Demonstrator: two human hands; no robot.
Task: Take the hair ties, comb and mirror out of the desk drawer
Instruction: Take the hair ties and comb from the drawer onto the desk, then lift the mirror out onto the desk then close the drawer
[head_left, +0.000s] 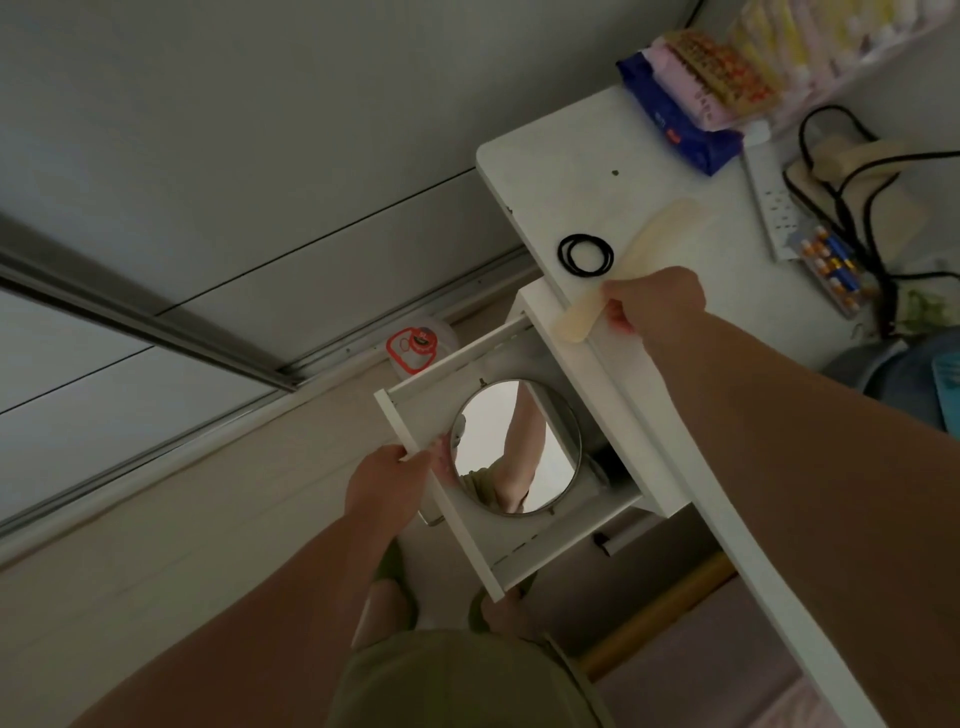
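The white desk drawer (524, 551) stands pulled out below the desk top. A round mirror (519, 447) lies flat inside it, reflecting an arm. My left hand (387, 480) grips the drawer's front panel, fingers curled over its edge. My right hand (654, 301) pinches a cream comb (649, 234) at the desk's front edge; the comb's far end rests on the desk top and its near end hangs past the edge. Black hair ties (585, 254) lie in a small pile on the white desk (597, 171), just left of the comb.
At the desk's back stand a blue packet (675, 130) and pink and patterned packs. To the right are a white power strip (769, 202), black cables, and a box of batteries (831, 260). A white bottle with a red label (415, 348) sits on the floor.
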